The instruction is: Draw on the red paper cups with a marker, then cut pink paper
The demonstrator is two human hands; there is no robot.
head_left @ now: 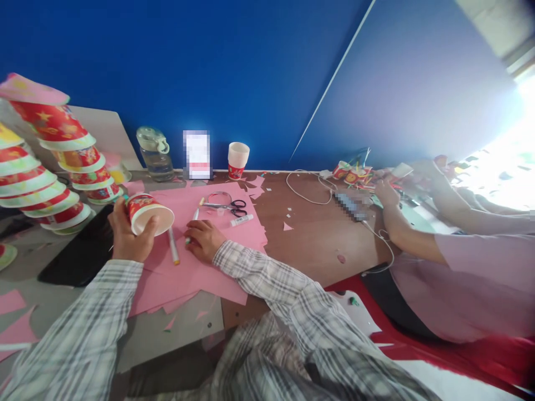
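Note:
My left hand point(131, 234) is closed around a red patterned paper cup point(140, 205), tilted with its pale open end toward me, thumb at the rim. My right hand point(204, 239) rests on the pink paper point(188, 278), fingers curled; a small pale green-white end shows at its fingertips, the rest hidden. A white marker point(173, 245) lies between my hands. Just beyond my right hand is another white pen point(197, 211). Black-handled scissors point(237, 208), a clear ring like a tape roll point(219, 199) and a white labelled tube point(241, 220) lie on the paper.
Leaning stacks of decorated cups point(79, 161) stand at left, by a black tablet-like slab point(79, 250). Along the blue wall are a water bottle point(154, 153), a blurred upright screen point(197, 155) and another cup point(237, 160). A white cable point(307, 200) and a co-worker's arms point(401, 223) are right.

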